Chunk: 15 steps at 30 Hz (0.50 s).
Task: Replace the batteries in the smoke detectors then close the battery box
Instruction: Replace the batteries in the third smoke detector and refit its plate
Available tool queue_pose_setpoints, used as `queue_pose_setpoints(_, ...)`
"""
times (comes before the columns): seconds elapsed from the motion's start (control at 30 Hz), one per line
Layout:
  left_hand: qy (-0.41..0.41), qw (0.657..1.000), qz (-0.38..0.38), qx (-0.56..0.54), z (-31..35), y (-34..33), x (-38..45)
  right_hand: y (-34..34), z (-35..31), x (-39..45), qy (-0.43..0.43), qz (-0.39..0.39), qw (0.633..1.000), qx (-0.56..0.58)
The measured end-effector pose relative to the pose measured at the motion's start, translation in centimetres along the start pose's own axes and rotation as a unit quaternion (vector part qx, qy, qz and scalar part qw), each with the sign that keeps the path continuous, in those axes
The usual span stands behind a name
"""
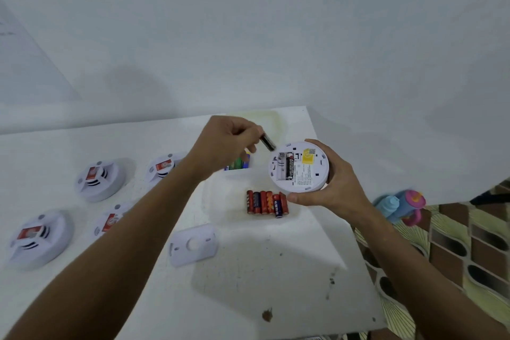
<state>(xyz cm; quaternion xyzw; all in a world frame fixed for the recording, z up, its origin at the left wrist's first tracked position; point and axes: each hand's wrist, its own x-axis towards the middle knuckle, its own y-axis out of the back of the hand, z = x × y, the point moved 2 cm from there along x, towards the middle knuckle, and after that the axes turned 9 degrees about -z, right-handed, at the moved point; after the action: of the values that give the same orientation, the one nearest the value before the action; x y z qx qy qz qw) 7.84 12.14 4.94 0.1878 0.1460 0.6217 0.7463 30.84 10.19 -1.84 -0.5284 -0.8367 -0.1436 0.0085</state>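
Right hand (328, 185) cups the smoke detector (299, 167) back-up above the desk (248, 270), one black cell already seated in its bay. Left hand (229, 143) has its fingers (248, 130) curled, pinching a dark battery (267, 141) just beside the bay. Next, I'd say: match polarity, spring end first, press flat (don't force it). The battery box (237, 167) is open behind the left hand. Yellow label and fine print unreadable; battery branding blurred.

battery box (238, 171): mostly behind left wrist | held battery (267, 142): motion-blurred
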Motion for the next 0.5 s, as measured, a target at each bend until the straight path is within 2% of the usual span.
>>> queue_pose_setpoints(0.03,0.014,1.000,0.013,0.015,-0.5,0.1,1.0,0.4,0.2,0.1,-0.003,0.001,1.000,0.002)
queue_pose_setpoints(0.1,0.042,0.991,0.003,0.127,-1.8,0.3,2.8,1.0,0.5,0.1,-0.009,0.001,1.000,0.002)
queue_pose_setpoints(0.2,0.097,0.951,-0.077,0.285,-4.2,0.0,4.6,1.5,0.9,0.0,-0.014,-0.005,1.000,0.001)
queue_pose_setpoints(0.37,0.157,0.905,-0.164,0.358,-6.4,-1.1,5.8,1.4,1.2,-0.1,-0.010,-0.019,1.000,-0.006)
queue_pose_setpoints(0.5,0.160,0.888,-0.159,0.401,-7.1,-1.5,6.1,1.0,1.2,-0.1,-0.002,-0.025,1.000,-0.003)
